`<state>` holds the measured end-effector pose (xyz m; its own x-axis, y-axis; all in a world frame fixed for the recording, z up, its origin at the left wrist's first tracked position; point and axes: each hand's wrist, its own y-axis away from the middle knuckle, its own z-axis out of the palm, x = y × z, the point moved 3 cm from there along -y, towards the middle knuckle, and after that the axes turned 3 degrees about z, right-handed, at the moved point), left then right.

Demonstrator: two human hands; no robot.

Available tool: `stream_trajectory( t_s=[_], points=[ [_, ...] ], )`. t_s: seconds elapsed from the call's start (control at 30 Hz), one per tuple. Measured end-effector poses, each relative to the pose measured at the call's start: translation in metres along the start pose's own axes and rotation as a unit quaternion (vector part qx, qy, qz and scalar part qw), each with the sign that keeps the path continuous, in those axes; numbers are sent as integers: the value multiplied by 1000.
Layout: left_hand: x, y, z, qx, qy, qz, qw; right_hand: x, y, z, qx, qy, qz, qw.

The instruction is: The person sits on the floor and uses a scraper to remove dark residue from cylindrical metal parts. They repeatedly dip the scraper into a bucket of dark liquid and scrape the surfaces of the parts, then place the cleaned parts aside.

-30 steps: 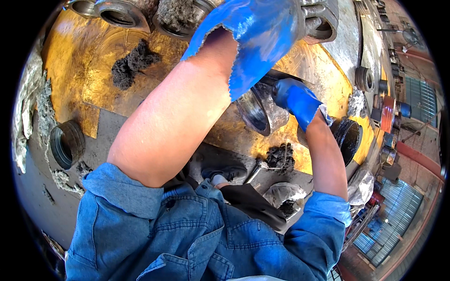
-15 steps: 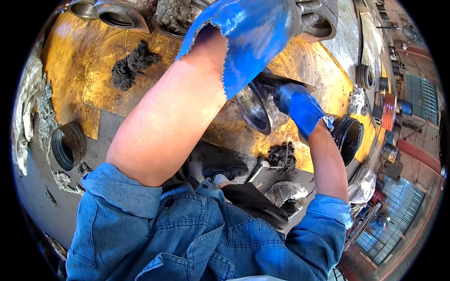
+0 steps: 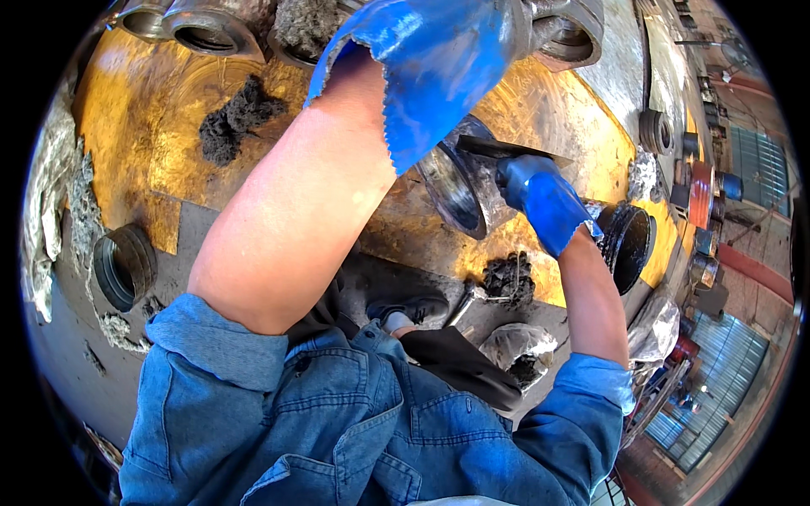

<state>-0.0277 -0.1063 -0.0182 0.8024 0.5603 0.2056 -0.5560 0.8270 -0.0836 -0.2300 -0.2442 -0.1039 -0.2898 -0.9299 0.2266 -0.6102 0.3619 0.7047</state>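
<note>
Blue-gloved right hand (image 3: 536,192) adjoins a dark blade (image 3: 506,148), metal fitting (image 3: 464,192) just left. Apparent positioning step; steadiness needed next. Closure of right hand and left hand (image 3: 485,42) cannot be told.

Left forearm (image 3: 291,194) slants up to the gloved left hand (image 3: 488,38) at upper centre; right forearm (image 3: 592,295), steeper, ends in the gloved right hand (image 3: 533,187), right of centre.
</note>
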Motion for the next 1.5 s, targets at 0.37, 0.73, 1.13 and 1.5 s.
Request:
stream_trajectory(
  t_s=[0.37,0.73,1.13,1.5],
  points=[
    [-4,0,0,-2,-5,-6,1000,7,7,12,6,-7,-35,999],
    [-9,1,2,-8,-7,-11,1000,13,24,32,78,26,-44,996],
    [-8,-2,3,-7,-7,-15,1000,27,47,66,52,38,-32,997],
    [-11,-7,6,-17,-2,-19,1000,21,70,82,89,-59,24,994]
  ],
)
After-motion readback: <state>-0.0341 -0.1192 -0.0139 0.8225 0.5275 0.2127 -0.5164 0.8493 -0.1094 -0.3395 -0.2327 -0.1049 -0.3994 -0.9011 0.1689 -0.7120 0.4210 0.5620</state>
